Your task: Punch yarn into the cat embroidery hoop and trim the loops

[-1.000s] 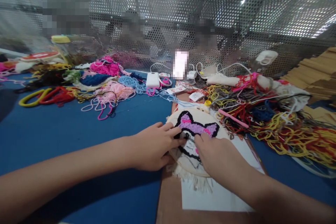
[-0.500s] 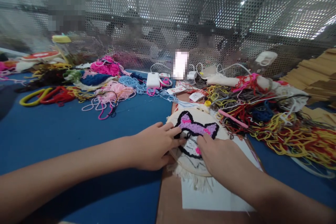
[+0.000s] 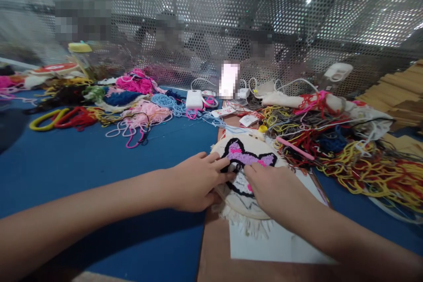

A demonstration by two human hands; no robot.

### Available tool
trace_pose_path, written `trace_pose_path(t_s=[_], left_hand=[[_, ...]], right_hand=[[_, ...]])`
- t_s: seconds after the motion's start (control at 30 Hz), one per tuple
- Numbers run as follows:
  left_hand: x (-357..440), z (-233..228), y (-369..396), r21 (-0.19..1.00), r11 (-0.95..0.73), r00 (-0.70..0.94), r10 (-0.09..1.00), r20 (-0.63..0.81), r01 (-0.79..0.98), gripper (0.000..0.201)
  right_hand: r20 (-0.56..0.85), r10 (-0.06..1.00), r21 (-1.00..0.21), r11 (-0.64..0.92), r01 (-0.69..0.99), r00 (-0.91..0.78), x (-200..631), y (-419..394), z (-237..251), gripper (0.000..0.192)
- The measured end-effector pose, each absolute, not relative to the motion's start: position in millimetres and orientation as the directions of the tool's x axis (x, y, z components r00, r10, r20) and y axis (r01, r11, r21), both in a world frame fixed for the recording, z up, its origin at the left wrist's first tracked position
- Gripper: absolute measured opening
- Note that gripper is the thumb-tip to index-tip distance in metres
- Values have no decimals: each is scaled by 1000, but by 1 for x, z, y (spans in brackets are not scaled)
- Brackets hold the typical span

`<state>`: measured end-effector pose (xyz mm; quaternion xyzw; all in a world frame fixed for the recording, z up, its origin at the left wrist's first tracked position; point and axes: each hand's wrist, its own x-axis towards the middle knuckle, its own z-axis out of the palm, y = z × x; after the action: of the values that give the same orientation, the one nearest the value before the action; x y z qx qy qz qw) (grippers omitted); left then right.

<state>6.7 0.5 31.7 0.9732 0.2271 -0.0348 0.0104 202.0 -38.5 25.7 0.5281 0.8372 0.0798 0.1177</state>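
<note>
Embroidery hoop (image 3: 261, 209) lies on white paper (image 3: 274, 242) on the blue counter (image 3: 99, 163). Left hand (image 3: 193, 187) rests flat on its rim; right hand (image 3: 274, 189) presses the stitched fabric, grip state indiscernible. Yarn (image 3: 346, 154) lies just beyond.

The right hand (image 3: 277, 187) covers the near right part of the embroidery hoop (image 3: 246, 176), and the left hand (image 3: 194, 185) covers its left rim — whether either pinches a needle or thread cannot be told. Both forearms run off the bottom edge. Behind the mesh screen (image 3: 297, 22) at the desk's far edge, seated people are blurred. The yarn heap (image 3: 360, 163) is cut off at the right.
</note>
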Motion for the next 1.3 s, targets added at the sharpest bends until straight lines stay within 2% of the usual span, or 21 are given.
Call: trace_pose_path(t_s=[0.1, 0.27, 0.43, 0.63, 0.8, 0.93, 1.07, 1.23, 1.3], left_hand=[[7, 32, 1, 4, -900, 898, 435, -72, 437, 45], [5, 29, 1, 4, -901, 900, 433, -52, 434, 44], [5, 30, 1, 5, -900, 899, 436, -44, 436, 44], [5, 30, 1, -1, -901, 900, 432, -60, 433, 46], [5, 29, 1, 4, -900, 898, 436, -59, 437, 46], [6, 30, 1, 5, -901, 899, 434, -58, 435, 46], [6, 32, 0, 14, -895, 894, 444, -63, 446, 44], [5, 32, 0, 5, -899, 897, 436, -70, 437, 46], [5, 32, 0, 2, -900, 898, 435, -69, 436, 46]], right_hand=[[-137, 906, 250, 422, 871, -400, 204, -39, 26, 17], [-49, 890, 247, 451, 858, -453, 206, -38, 25, 15], [-128, 908, 231, 418, 878, -399, 206, -38, 23, 15], [-66, 896, 246, 441, 863, -439, 207, -37, 31, 16], [-118, 905, 262, 426, 866, -409, 207, -37, 32, 18], [-54, 894, 246, 445, 861, -446, 207, -38, 29, 17], [-115, 909, 257, 417, 872, -401, 206, -40, 26, 18], [-1, 901, 262, 418, 870, -433, 204, -42, 29, 14], [-29, 914, 270, 397, 877, -405, 203, -41, 29, 16]])
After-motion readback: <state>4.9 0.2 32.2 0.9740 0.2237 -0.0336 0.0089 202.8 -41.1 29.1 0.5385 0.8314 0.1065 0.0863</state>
